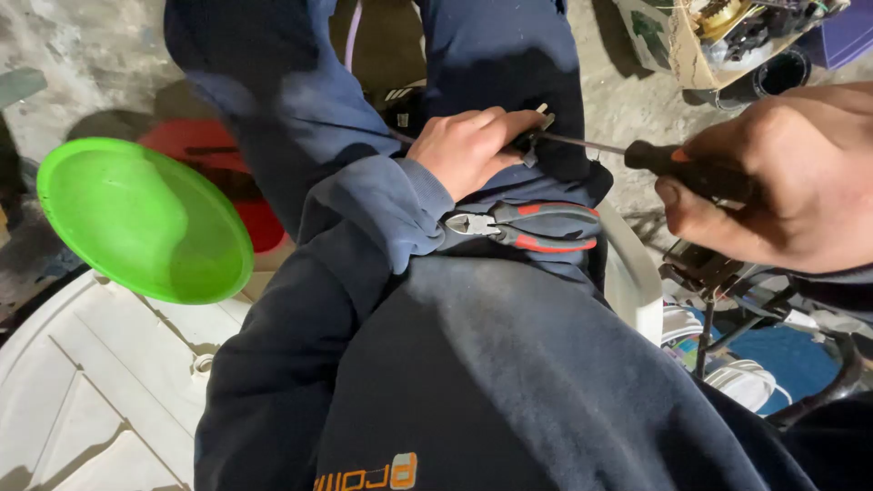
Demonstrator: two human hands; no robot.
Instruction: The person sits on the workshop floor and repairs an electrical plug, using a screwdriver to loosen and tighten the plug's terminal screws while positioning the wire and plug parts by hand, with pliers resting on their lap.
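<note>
Scene: person seated, seen from a head camera looking down over a dark blue sweatshirt and lap.
Left hand [471,150]: closed around a small metal part [536,136], pinned against the knee; most of that part lay hidden under the fingers.
Right hand [782,182]: wrapped tight on the black-and-orange handle of a screwdriver [637,153], its thin shaft reaching left so the tip met the small metal part.
Step in hand: by the look of it, a fastener on the part was being worked with the tip; a steady hold and straight pressure along the shaft seemed called for.
Pliers [527,225]: red-and-grey handles, resting unused on the lap just below the left hand.
Nearby: green plastic lid [141,218] at left, above a white plastic chair [82,382].
Hard to make out: what the part was, where the tip seated, and the clutter of wires at right, cut off by the frame.
</note>
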